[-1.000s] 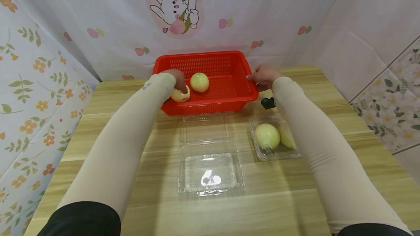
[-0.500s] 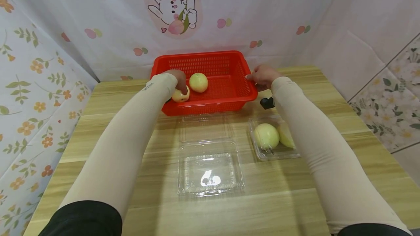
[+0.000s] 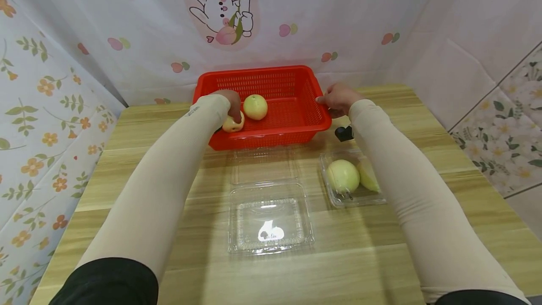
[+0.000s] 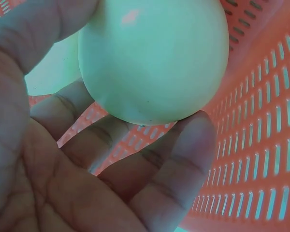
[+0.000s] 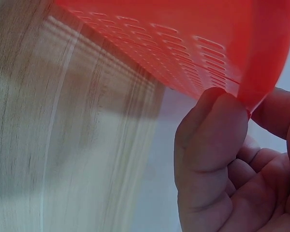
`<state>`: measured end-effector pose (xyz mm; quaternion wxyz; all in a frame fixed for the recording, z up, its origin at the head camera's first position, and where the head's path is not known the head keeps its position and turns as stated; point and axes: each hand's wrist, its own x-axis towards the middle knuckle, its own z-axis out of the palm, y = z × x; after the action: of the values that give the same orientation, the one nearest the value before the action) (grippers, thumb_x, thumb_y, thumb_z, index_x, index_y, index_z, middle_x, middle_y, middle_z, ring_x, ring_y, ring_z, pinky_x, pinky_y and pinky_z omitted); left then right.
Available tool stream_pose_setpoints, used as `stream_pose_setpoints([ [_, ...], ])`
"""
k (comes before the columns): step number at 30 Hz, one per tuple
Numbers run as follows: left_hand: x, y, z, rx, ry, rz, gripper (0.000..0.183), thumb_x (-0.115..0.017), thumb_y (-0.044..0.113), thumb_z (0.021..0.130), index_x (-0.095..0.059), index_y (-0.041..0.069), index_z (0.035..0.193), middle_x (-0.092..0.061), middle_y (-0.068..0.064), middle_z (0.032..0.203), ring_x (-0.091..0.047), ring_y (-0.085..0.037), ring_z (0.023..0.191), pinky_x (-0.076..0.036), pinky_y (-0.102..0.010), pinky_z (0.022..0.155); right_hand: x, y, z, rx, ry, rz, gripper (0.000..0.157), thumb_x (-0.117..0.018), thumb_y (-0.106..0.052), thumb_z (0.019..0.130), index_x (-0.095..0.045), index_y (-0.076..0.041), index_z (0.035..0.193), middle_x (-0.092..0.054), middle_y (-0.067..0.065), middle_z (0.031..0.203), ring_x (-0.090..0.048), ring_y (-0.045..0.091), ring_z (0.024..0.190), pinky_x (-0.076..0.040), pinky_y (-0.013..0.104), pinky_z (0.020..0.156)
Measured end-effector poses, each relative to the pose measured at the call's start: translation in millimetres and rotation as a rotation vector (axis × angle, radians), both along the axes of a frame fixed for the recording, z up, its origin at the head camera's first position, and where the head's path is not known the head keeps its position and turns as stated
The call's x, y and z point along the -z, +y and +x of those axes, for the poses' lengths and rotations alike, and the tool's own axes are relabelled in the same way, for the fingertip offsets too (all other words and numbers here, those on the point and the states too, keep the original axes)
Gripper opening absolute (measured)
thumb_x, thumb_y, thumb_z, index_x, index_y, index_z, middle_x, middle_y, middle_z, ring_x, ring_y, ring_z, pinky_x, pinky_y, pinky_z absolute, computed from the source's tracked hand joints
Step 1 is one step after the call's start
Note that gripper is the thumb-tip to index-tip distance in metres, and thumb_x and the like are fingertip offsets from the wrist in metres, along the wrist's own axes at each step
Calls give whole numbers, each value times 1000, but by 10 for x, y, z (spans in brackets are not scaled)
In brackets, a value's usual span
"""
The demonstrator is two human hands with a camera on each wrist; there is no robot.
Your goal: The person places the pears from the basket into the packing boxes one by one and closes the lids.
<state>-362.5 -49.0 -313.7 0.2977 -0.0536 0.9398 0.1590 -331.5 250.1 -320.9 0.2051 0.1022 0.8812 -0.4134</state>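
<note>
My left hand [image 3: 229, 101] reaches into the left end of a red slotted plastic basket [image 3: 264, 131] and holds a round, pale yellow pear [image 3: 233, 123]. In the left wrist view, the thumb and fingers curl round this smooth pear [image 4: 154, 58], low beside the slotted wall. A second pear [image 3: 255, 107] lies just to its right in the basket. At the basket's right end, my right hand [image 3: 340, 99] pinches the rim. In the right wrist view, thumb and forefinger grip the red rim [image 5: 268, 58] from both sides.
In front of the basket lies a clear plastic clamshell box [image 3: 271, 218], its lid folded open. Nearer the right arm, another clear box [image 3: 357, 200] holds pears [image 3: 343, 176], partly covered by the sleeve. A patterned cloth [image 3: 271, 22] hangs behind the table [image 3: 351, 258].
The view shifts very slightly to the right. Both hands keep their places, the left on the pear and the right on the basket rim.
</note>
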Motion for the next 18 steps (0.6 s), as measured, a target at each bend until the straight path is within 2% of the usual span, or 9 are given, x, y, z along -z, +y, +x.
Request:
stream_pose_setpoints([
  [2, -9, 4, 11, -6, -2, 0, 38, -79, 18, 83, -63, 16, 118, -55, -6, 119, -55, -28, 105, -55, -47, 81, 0, -3, 4, 2, 1, 3, 27, -57, -22, 101, -53, 2, 113, -64, 18, 105, -71, 25, 79, -59, 38, 76],
  [8, 10, -15, 4, 82, -13, -58, 42, -79, 17, 83, -63, 13, 122, -55, -6, 123, -54, -27, 106, -56, -45, 78, 5, -18, 9, 7, 0, 5, 28, -57, -22, 101, -53, 2, 115, -64, 18, 105, -71, 26, 79, -59, 38, 76],
  [11, 44, -28, -25, 41, -25, -45, 44, -81, 16, 81, -61, 15, 121, -54, -6, 122, -55, -28, 105, -56, -45, 74, 4, -21, 9, 5, -1, 5, 28, -57, -22, 101, -52, 2, 116, -63, 18, 106, -70, 25, 79, -59, 38, 76],
  [16, 100, -45, -95, 9, -33, -45, 45, -83, 17, 79, -61, 17, 118, -54, -6, 120, -56, -29, 103, -57, -45, 69, -7, -22, 18, 2, -5, 1, 29, -56, -22, 102, -50, 2, 117, -62, 19, 108, -70, 25, 79, -59, 38, 77],
  [18, 93, -46, -87, -59, -46, -28, 46, -84, 16, 76, -61, 16, 117, -55, -6, 119, -56, -30, 103, -57, -46, 69, -12, -22, 21, 5, -7, -4, 29, -56, -22, 102, -50, 3, 117, -62, 19, 109, -70, 25, 79, -59, 38, 77],
])
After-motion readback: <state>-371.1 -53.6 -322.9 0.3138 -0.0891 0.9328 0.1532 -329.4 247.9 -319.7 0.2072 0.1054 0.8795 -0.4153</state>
